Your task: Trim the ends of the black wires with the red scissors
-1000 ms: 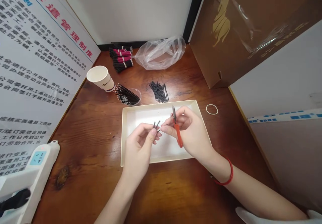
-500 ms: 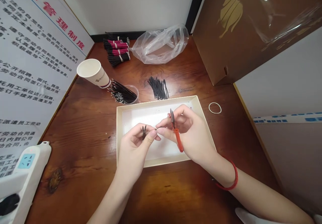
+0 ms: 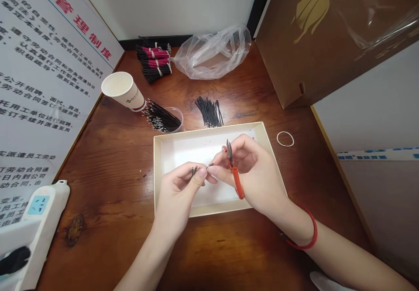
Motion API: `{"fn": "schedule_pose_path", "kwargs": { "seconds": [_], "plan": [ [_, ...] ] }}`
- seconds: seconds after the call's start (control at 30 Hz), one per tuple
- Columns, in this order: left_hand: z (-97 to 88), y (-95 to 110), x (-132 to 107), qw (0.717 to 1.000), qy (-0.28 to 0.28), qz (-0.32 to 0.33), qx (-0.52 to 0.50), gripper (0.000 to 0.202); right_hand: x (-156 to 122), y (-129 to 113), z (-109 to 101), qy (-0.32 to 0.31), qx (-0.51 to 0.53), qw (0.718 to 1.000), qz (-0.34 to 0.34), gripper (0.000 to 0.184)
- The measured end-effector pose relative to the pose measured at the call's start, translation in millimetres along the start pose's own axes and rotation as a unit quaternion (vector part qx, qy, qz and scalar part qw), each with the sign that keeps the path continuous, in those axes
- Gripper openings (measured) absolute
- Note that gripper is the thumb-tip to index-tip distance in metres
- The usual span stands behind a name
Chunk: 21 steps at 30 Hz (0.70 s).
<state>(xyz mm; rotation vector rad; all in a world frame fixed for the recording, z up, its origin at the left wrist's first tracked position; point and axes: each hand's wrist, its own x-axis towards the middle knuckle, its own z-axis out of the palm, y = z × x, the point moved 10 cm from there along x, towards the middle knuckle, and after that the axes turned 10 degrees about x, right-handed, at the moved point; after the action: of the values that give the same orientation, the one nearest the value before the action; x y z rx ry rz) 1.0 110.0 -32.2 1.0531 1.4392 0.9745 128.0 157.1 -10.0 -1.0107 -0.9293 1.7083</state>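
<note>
left hand [image 3: 175, 197]: pinching short black wires [image 3: 194, 170] | right hand [image 3: 253, 173]: gripping red-handled thread snips [image 3: 237, 182], blades up | both over cream cardboard tray [image 3: 204, 132] on wooden table [image 3: 108, 186]

Our left hand [image 3: 173, 199] and right hand [image 3: 258, 177] meet near the middle of the view, with our left forearm [image 3: 144, 265] and right forearm [image 3: 347, 256] angling inward. Our left fingertips [image 3: 200, 173] pinch together; our right fingers [image 3: 242, 147] curl closed, though they seem partly hidden.
</note>
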Motion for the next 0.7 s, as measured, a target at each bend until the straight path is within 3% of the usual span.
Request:
{"fn": "schedule_pose_path", "kwargs": {
  "seconds": [0.3, 0.7],
  "plan": [
    [2.1, 5.6, -2.6, 1.0, -0.012, 0.012, 0.0, 0.021, -1.6, 1.6, 1.8, -0.012, 0.031, 0.999, 0.008, 0.047],
    [-2.0, 4.1, -4.7, 1.0, -0.003, 0.03, -0.004, 0.011, -5.8, -11.3, 8.9, -0.078, 0.021, 0.994, -0.075, 0.044]
  ]
}}
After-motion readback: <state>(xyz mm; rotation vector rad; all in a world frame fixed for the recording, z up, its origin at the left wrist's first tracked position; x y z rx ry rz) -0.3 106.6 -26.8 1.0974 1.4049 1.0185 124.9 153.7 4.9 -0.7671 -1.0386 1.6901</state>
